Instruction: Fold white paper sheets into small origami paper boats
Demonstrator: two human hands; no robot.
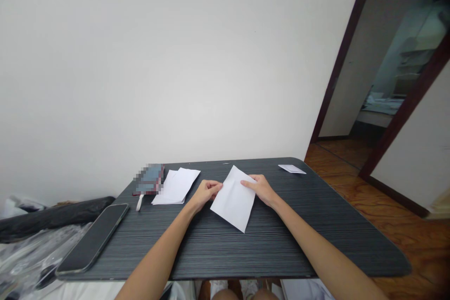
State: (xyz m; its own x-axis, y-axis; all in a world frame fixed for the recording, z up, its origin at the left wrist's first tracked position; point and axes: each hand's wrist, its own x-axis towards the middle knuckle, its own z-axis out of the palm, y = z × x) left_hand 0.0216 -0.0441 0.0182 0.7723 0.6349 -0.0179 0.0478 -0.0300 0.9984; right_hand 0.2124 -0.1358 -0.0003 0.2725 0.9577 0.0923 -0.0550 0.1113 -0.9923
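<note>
A sheet of white paper is held up over the dark table, turned at a slant. My left hand pinches its left edge between thumb and fingers. On the opposite edge, my right hand grips the sheet, thumb on top and fingers behind. Faint creases show on the paper's surface. To the left of my left hand lies a small stack of white sheets. Toward the far right corner rests a folded piece of white paper.
The dark wood-grain table stands against a white wall. A phone lies at its left edge. Beside the stack are a blurred-out dark item and a small white object. Plastic-wrapped things sit left of the table; a doorway opens at right.
</note>
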